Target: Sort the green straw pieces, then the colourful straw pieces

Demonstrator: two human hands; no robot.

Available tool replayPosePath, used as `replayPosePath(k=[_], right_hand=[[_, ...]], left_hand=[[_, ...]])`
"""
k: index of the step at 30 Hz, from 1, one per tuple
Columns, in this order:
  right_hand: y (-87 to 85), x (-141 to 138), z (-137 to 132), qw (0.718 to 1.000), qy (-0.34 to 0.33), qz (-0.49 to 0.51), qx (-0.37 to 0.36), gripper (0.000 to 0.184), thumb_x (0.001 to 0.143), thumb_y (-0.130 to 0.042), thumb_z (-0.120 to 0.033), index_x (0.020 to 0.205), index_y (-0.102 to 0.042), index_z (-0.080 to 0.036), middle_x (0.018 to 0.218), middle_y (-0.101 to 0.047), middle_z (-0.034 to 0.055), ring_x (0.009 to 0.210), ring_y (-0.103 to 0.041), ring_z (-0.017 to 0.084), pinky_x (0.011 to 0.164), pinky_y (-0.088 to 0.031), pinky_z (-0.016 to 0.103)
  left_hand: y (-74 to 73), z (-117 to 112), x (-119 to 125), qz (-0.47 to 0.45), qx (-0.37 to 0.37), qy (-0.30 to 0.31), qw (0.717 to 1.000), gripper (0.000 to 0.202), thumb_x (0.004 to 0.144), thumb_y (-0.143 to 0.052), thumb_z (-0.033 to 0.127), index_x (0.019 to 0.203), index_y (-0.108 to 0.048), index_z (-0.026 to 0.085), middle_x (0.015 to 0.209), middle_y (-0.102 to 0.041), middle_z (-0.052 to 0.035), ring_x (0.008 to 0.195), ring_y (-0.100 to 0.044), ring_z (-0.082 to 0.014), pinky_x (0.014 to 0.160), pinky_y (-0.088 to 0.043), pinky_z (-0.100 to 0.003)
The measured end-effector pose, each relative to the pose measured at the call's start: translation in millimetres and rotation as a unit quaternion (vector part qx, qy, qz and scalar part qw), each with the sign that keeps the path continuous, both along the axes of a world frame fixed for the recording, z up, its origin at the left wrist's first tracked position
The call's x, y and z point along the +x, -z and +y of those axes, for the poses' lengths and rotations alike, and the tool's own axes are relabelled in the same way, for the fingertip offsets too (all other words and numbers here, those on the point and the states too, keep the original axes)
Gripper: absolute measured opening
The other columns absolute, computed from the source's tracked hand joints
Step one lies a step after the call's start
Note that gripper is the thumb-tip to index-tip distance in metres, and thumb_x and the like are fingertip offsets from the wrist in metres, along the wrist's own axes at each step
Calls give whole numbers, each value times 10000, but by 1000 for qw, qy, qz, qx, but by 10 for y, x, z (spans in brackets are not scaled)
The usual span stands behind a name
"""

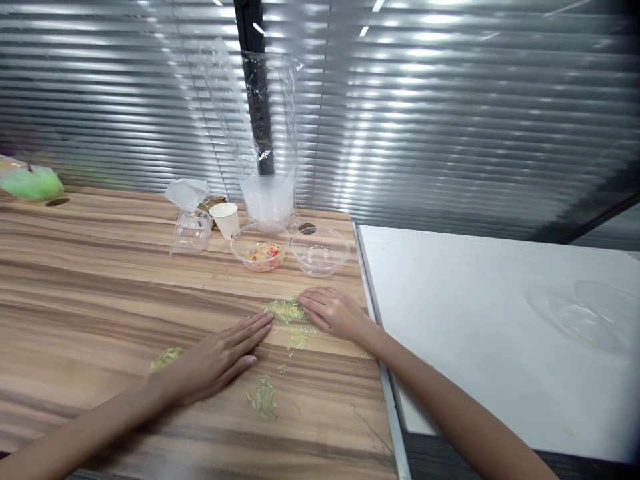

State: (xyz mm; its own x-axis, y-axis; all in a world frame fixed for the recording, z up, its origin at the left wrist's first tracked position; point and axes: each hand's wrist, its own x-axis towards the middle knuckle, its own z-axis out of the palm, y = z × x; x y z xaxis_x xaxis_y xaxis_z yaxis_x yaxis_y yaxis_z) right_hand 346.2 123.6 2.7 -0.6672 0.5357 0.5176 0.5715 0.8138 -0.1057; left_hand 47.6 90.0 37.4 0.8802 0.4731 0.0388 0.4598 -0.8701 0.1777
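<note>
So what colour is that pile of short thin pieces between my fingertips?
The pile of short thin pieces is pale yellow-green; the head view shows it best.

Blinds are hanging at twelve o'clock, a green bag lying at ten, a white table at three.

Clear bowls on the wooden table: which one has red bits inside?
The left bowl, beside the paper cup: red and yellow bits lie inside, while the right bowl shows none.
</note>
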Motion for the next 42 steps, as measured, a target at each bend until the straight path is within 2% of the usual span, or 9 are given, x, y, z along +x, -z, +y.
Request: replayPosePath(k=[9,16,25,31,42], right_hand=[[-15,-7,-14,1000,6,-6,2,274,967,-459,-180,1161,-636,-102,1108,-712,116,1026,-670,233,926,-548,380],[-1,0,-1,1000,2,-4,2,265,960,-468,-173,1147,-640,-100,1112,-710,117,1034,-667,233,936,-543,379],[13,6,3,1000,-2,8,-12,257,946,-487,-158,1145,-646,-121,1120,-708,123,1045,-665,228,934,-544,392],[9,6,0,1000,0,15,-14,251,951,-487,-164,1134,-653,-118,1112,-711,113,1041,-664,228,933,-545,389],[-4,3,-6,999,9,19,-29,256,951,-490,-168,1139,-662,-140,1110,-713,97,1045,-661,222,934,-542,388]], left_hand=[[-24,-13,-53,6,-6,-26,1000,618,1031,-373,294,1545,-31,278,1570,-211,-19,1420,-279,-202,1156,-298,-361],[60,-62,-111,4,-9,-74,997,600,1024,-392,341,1544,-101,277,1572,-206,-27,1400,-325,-217,1130,-352,-355],[95,-225,-94,-11,43,-90,995,634,1029,-383,319,1544,-16,274,1570,-210,-50,1391,-345,-221,1108,-389,-365],[170,-310,-85,-12,52,-121,991,638,1025,-396,351,1548,-47,243,1565,-240,-58,1393,-347,-234,1121,-377,-380],[230,-377,-39,-22,102,-119,987,625,1040,-327,315,1547,32,243,1561,-252,-70,1381,-368,-238,1108,-401,-376]])
